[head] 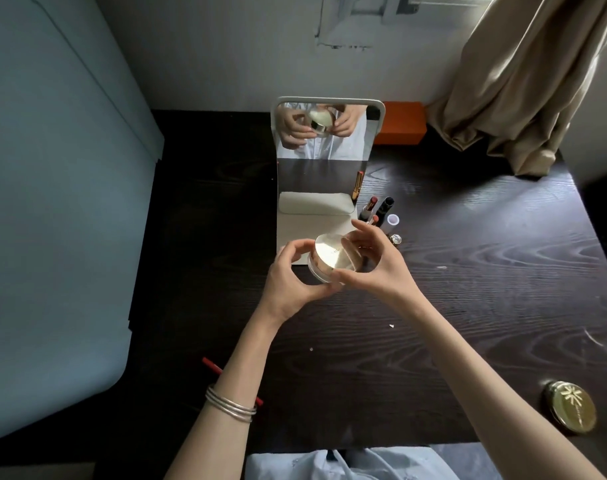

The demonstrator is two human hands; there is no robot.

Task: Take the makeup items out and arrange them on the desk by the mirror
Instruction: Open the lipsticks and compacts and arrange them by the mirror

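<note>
Both my hands hold a round gold-lidded powder jar (333,256) above the dark desk (468,271), just in front of the white standing mirror (324,133). My left hand (291,282) grips the jar's clear base from the left. My right hand (374,268) curls round the gold lid from the right. Several lipsticks (368,207) and small tubes (385,206) stand to the right of the mirror's base. A gold round compact (570,410) lies at the desk's front right. A red pencil (214,367) lies at the front left, partly under my left arm.
An orange box (400,123) sits behind the mirror on the right. A beige curtain (523,81) hangs down onto the back right of the desk. A pale blue panel (53,202) borders the desk's left side. A small gem-topped item (395,239) lies by the tubes.
</note>
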